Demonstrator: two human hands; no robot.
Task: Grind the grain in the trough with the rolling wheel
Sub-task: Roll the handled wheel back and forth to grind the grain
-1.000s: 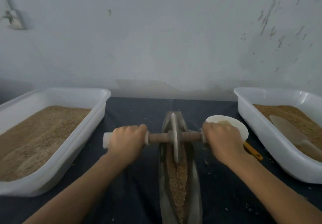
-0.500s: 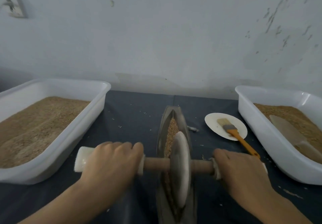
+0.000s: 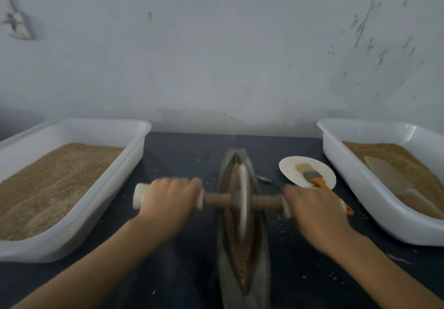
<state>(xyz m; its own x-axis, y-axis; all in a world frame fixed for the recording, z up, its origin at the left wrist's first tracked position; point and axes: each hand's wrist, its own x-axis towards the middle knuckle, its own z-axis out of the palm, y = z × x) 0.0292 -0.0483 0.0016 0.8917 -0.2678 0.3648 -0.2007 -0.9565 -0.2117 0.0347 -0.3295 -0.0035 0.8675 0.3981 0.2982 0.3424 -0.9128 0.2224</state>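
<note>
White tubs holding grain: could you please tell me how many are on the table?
2. One white tub stands at the left edge of the table; the other white tub stands at the right edge, with a pale scoop lying on its grain. Both run partly out of frame.

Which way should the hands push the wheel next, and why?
Probably forward, away from the person. The left hand and right hand grip the axle, and the rolling wheel sits about midway along the trough. Grain shows ahead of the wheel near the far tip, so rolling on would crush that part too. Motion blur hides the current direction.
</note>
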